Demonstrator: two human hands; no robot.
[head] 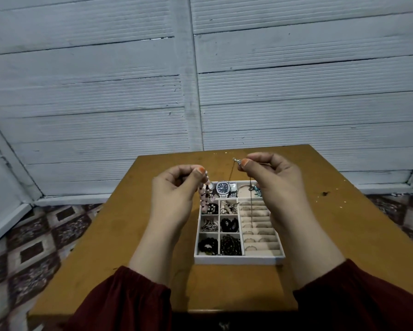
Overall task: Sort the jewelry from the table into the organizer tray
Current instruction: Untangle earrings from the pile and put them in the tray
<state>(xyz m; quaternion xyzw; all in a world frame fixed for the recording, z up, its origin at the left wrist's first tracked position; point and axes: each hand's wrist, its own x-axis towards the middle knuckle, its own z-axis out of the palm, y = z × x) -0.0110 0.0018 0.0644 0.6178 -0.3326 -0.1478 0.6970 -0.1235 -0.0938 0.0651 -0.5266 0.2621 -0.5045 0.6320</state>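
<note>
Left hand (174,187) pinches limp pink bead strand (205,192); right hand (270,173) pinches thin chain (251,206) near clasp. Both light, tangle-prone.

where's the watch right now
Head view: the watch lies in the tray's far row, between the hanging pink beads and the thin chain.

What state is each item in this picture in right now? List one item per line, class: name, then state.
left hand: raised, pinching the pink bead strand
pink bead strand: hanging from the fingers
right hand: raised, pinching the thin chain
thin chain: dangling over the tray
organizer tray: open, most compartments filled
watch: lying in the tray's far row
rings: slotted in the ring rolls
</note>
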